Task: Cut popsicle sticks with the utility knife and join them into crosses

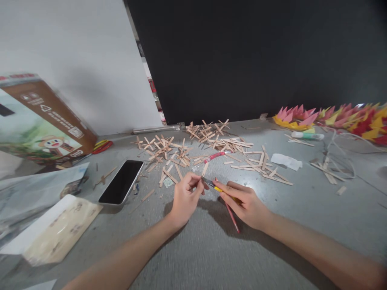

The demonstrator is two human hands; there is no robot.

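My left hand (185,198) pinches a small wooden craft stick (205,168), whose pale end points up and away past the fingertips. In my right hand (250,204) is a yellow utility knife (217,188), its dark metal blade reaching left to the stick at my left fingertips. Whether the edge is cutting into the wood is too small to see. A reddish pencil (232,218) slants out beneath my right hand, its upper part hidden. Just beyond both hands lie heaps of craft sticks (165,147), some crossed together, and a red strip (215,156).
A black phone (121,182) and a cream soft pack (65,229) lie left, below a printed brown box (68,121) and red-yellow scissors (102,146). To the right are a tissue (286,161), a glue stick (307,135), a white cable (352,169) and folded-paper pieces (296,117).
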